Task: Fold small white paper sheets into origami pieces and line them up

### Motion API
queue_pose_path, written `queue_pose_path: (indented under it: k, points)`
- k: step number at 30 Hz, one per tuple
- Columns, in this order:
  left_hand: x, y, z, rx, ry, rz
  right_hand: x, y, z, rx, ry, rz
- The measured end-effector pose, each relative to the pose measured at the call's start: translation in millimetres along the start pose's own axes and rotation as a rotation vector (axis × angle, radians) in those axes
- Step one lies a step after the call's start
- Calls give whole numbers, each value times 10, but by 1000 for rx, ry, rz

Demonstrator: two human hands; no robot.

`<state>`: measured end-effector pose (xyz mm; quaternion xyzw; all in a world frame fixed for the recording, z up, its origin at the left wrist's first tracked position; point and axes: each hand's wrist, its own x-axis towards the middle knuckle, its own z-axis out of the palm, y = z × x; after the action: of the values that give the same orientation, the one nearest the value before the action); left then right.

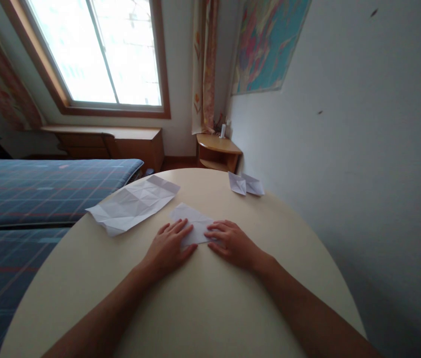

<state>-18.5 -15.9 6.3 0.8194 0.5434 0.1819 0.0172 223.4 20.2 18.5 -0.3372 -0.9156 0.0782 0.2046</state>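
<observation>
A folded sheet of white paper (193, 219) lies flat on the round cream table (195, 308), partly covered by my fingers. My left hand (169, 243) rests on its left side with the fingers stretched out. On the right side, my right hand (235, 243) presses the paper with spread fingers, its thumb along the near edge. Farther left is a larger creased sheet of paper (132, 204), unfolded and a little crumpled. Toward the back right of the table stands a folded paper shape (246, 184) with two pointed parts.
A bed with a blue checked cover (46, 194) adjoins the table on the left. The white wall (363, 174) runs along the right. Behind the table are a corner shelf (218, 144), a wooden desk (136, 141) and a bright window (98, 54).
</observation>
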Motion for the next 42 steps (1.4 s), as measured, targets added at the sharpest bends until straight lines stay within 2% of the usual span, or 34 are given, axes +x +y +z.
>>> queue_pose_path:
  k: [7, 15, 24, 27, 33, 37, 42]
  points:
    - [16, 11, -28, 5, 20, 26, 7, -43, -20, 25, 16, 21]
    - [42, 21, -27, -24, 33, 123, 17, -4, -17, 26, 14, 26]
    - [37, 69, -95, 26, 37, 6, 26, -115, -72, 26, 48, -9]
    - [35, 75, -111, 22, 32, 10, 33, -87, -55, 16, 72, -4]
    - [37, 42, -73, -1, 64, 64, 32, 0, -8, 24, 123, -22]
    - [48, 2, 2, -40, 105, 145, 37, 3, 9, 21, 95, 11]
    - [41, 18, 20, -104, 81, 262, 45, -15, 8, 39, 53, 51]
